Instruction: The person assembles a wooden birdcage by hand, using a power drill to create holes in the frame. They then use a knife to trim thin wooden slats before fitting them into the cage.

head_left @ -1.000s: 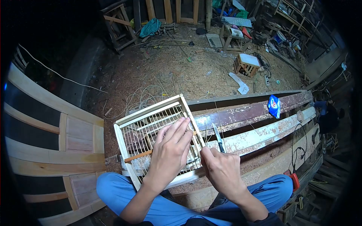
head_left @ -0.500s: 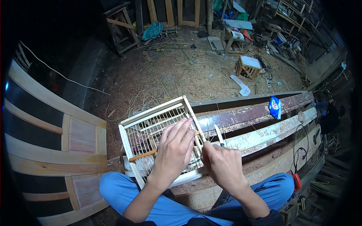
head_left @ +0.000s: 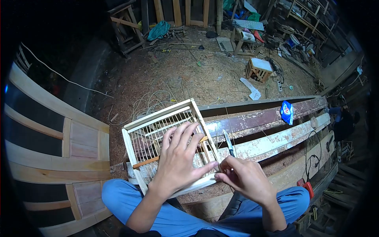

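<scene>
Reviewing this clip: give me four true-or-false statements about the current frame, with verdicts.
1. The left hand lies spread on the wooden cage. True.
2. The right hand is empty. False: its grip is closed on a knife, blade pointing away from the person.
3. A blue packet lies on a worn plank. True.
4. The cage has no bars fitted. False: thin bars run across its frame.

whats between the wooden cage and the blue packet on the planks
In the head view, a knife blade rising from the right hand stands between the wooden cage and the blue packet; past it, only bare flaky-painted planks.
</scene>
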Demonstrator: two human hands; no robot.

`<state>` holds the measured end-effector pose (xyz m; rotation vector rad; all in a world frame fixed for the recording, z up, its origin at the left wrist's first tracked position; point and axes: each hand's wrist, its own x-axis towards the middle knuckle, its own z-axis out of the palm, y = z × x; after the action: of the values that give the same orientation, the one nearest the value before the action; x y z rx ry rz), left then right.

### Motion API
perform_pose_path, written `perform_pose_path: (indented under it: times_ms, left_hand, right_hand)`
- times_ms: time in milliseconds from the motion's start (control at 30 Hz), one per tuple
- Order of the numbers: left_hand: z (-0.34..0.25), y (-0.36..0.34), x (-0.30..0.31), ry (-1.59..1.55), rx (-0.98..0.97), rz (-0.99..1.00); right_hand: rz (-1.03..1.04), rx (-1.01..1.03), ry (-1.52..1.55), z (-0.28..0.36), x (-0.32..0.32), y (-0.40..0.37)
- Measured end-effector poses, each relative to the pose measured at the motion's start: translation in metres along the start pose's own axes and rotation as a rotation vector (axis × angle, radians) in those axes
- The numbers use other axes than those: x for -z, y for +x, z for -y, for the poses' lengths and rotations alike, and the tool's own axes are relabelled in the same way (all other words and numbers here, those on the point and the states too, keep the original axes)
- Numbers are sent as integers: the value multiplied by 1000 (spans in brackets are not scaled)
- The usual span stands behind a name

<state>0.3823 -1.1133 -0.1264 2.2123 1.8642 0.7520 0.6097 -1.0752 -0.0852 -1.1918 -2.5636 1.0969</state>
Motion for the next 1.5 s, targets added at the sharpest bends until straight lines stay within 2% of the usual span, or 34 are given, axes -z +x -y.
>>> perform_pose_path:
  times_ms: [133,333,467,533,600,767,1500]
  left_hand:
    - [-3,2,2,6,17,47]
    - [-4,4,4,14,36,76]
    - [-7,4,5,-69,27,60]
    - [-8,4,4,-123,16,51]
    - [-5,3,2,-159,-178,51]
    - [-7,2,3,-255,-267,191]
    - [-15,-2,0,-248,-267,223]
  right_hand:
    - [-19,-52,64,6,4,-8]
    - [-78,48,-11,-2,-6,-25]
    - [-66,24,-9,1,-6,-28]
    - [-131,34,43,-3,-11,-28]
    - [-154,43,56,-4,-15,-29]
    - [-178,49,86,-4,-15,-30]
    - [-198,59,73,-2,-18,-29]
